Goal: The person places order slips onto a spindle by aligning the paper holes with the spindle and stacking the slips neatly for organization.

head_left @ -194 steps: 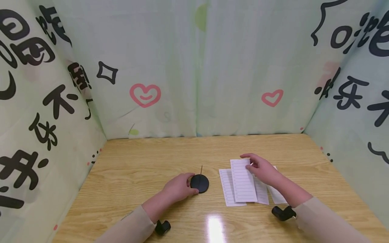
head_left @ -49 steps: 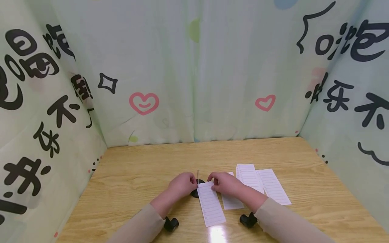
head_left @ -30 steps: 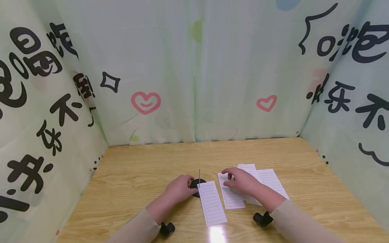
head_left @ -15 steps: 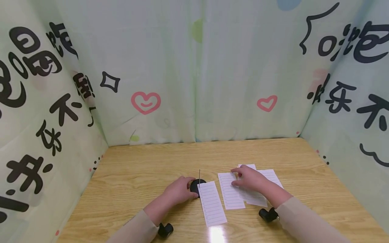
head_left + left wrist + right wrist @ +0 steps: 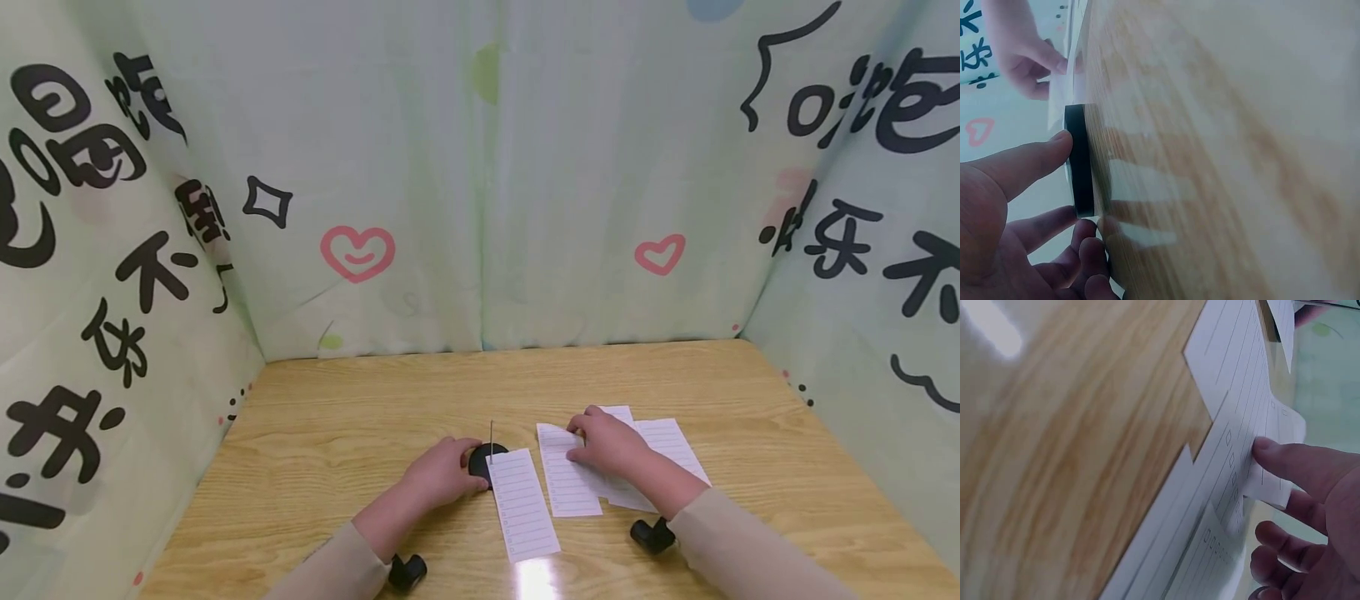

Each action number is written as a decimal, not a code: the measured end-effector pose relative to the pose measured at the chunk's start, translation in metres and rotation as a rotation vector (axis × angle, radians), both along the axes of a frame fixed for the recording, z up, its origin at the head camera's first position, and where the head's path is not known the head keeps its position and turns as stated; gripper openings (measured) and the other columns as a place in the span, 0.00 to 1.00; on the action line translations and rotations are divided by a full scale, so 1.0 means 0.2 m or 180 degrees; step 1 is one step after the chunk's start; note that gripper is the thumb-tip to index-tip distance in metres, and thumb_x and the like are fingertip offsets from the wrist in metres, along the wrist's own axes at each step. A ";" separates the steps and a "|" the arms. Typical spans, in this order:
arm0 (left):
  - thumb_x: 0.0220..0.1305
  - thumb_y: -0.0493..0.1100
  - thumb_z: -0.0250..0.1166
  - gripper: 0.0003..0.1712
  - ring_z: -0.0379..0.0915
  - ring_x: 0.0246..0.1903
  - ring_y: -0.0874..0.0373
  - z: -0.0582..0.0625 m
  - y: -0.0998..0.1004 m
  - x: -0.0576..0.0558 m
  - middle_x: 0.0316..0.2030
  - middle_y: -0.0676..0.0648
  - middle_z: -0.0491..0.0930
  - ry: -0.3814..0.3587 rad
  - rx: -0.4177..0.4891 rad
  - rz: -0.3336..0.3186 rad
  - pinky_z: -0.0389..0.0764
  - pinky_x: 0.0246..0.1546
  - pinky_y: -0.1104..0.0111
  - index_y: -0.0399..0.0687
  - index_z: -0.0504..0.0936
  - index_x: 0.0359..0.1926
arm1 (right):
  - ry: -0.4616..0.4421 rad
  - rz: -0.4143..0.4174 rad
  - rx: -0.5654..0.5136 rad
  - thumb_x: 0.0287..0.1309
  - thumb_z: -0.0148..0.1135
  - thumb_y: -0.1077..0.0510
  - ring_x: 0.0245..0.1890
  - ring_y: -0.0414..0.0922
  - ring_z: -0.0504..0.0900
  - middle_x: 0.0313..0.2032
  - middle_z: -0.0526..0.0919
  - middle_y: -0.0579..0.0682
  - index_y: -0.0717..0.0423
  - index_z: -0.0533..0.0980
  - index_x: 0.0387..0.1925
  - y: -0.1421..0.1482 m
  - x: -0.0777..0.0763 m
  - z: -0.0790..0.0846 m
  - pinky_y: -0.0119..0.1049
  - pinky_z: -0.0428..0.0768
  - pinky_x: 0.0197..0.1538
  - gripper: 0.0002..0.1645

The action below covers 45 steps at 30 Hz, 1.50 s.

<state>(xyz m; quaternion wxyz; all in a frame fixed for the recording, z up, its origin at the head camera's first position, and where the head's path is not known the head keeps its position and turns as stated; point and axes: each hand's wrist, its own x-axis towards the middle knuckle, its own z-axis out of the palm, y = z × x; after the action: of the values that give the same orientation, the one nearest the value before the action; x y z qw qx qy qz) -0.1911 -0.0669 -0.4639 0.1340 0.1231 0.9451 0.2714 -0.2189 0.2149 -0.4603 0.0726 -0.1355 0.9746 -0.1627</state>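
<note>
A bill spike with a round black base (image 5: 478, 467) and a thin upright pin stands on the table. My left hand (image 5: 438, 473) holds the base's rim between thumb and fingers; in the left wrist view the thumb presses the black disc (image 5: 1080, 165) from above. One lined paper slip (image 5: 525, 510) has its top left corner at the pin and hangs toward the front, covering part of the base. Right of it, my right hand (image 5: 611, 443) pinches another lined slip (image 5: 568, 483) near its upper right corner. The right wrist view shows the thumb on top, a finger underneath.
More lined slips (image 5: 666, 440) lie overlapping under and beside the right hand on the wooden table (image 5: 360, 400). Printed curtains (image 5: 420, 275) enclose the back and both sides. Each wrist carries a small black camera (image 5: 407, 572).
The right hand let go of the slip at the pin, moved right to the other slips, and now pinches one, its top edge bending up. The left hand stays on the base.
</note>
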 end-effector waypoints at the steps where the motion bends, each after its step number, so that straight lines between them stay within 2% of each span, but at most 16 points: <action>1: 0.55 0.52 0.75 0.36 0.67 0.32 0.54 0.00 0.00 0.00 0.33 0.49 0.70 -0.0008 0.0004 0.0008 0.70 0.34 0.60 0.49 0.76 0.64 | 0.0002 -0.0013 -0.0018 0.54 0.74 0.53 0.32 0.43 0.72 0.35 0.72 0.47 0.55 0.80 0.45 -0.01 0.00 0.00 0.42 0.73 0.38 0.19; 5: 0.55 0.52 0.75 0.36 0.67 0.32 0.54 0.00 0.00 0.00 0.33 0.49 0.70 -0.0008 0.0003 0.0014 0.70 0.34 0.60 0.49 0.76 0.64 | -0.0105 -0.0148 -0.0231 0.55 0.72 0.57 0.31 0.44 0.71 0.33 0.74 0.48 0.56 0.78 0.44 -0.02 0.01 0.00 0.42 0.72 0.37 0.17; 14: 0.55 0.52 0.75 0.36 0.67 0.33 0.54 -0.01 0.00 0.00 0.34 0.49 0.71 -0.0016 -0.0005 0.0032 0.70 0.34 0.60 0.50 0.76 0.64 | -0.0227 -0.0379 -0.0701 0.61 0.65 0.60 0.30 0.44 0.73 0.33 0.76 0.47 0.56 0.73 0.53 0.00 -0.01 0.00 0.41 0.73 0.37 0.19; 18: 0.55 0.52 0.75 0.36 0.67 0.32 0.54 -0.01 0.00 0.00 0.34 0.49 0.71 -0.0015 -0.0027 0.0032 0.70 0.34 0.59 0.50 0.76 0.64 | -0.0178 -0.0387 -0.0950 0.65 0.62 0.61 0.34 0.44 0.74 0.36 0.78 0.47 0.57 0.70 0.61 0.01 -0.02 0.02 0.41 0.74 0.39 0.24; 21: 0.55 0.52 0.75 0.36 0.68 0.33 0.54 0.00 0.00 0.00 0.34 0.49 0.71 -0.0035 -0.0029 0.0042 0.71 0.34 0.59 0.50 0.76 0.64 | -0.0098 -0.0352 -0.1195 0.66 0.60 0.63 0.32 0.43 0.75 0.36 0.79 0.48 0.60 0.67 0.65 0.03 -0.02 0.04 0.40 0.74 0.37 0.27; 26: 0.55 0.53 0.75 0.37 0.67 0.32 0.53 0.00 0.00 0.00 0.33 0.49 0.70 -0.0045 -0.0011 0.0043 0.69 0.33 0.60 0.50 0.76 0.64 | -0.0088 -0.0393 -0.1585 0.68 0.57 0.65 0.29 0.46 0.78 0.36 0.79 0.50 0.60 0.66 0.66 0.03 0.02 0.08 0.37 0.75 0.31 0.27; 29: 0.55 0.53 0.75 0.37 0.67 0.32 0.54 -0.01 0.00 0.00 0.33 0.49 0.70 -0.0040 -0.0014 0.0040 0.69 0.33 0.60 0.50 0.76 0.64 | -0.0091 -0.0413 -0.1757 0.68 0.56 0.65 0.30 0.47 0.80 0.39 0.78 0.53 0.60 0.67 0.66 0.02 0.04 0.11 0.38 0.78 0.33 0.26; 37: 0.55 0.53 0.75 0.37 0.68 0.33 0.53 -0.01 0.00 0.00 0.35 0.48 0.72 -0.0070 -0.0011 0.0062 0.72 0.36 0.59 0.51 0.76 0.65 | -0.0016 -0.0422 -0.1972 0.69 0.55 0.65 0.31 0.49 0.82 0.41 0.78 0.55 0.57 0.65 0.68 0.02 0.08 0.20 0.44 0.82 0.38 0.27; 45: 0.55 0.53 0.75 0.37 0.68 0.33 0.53 -0.01 0.00 0.00 0.35 0.48 0.71 -0.0035 -0.0011 0.0022 0.71 0.35 0.59 0.50 0.75 0.65 | -0.0065 -0.0357 -0.2059 0.69 0.55 0.66 0.32 0.51 0.82 0.41 0.78 0.56 0.56 0.64 0.69 0.02 0.10 0.22 0.47 0.81 0.38 0.29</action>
<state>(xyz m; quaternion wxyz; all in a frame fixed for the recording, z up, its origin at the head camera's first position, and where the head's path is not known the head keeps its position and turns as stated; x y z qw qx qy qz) -0.1905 -0.0670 -0.4653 0.1385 0.1182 0.9452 0.2710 -0.1993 0.2191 -0.4172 0.0265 -0.0960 0.8776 -0.4690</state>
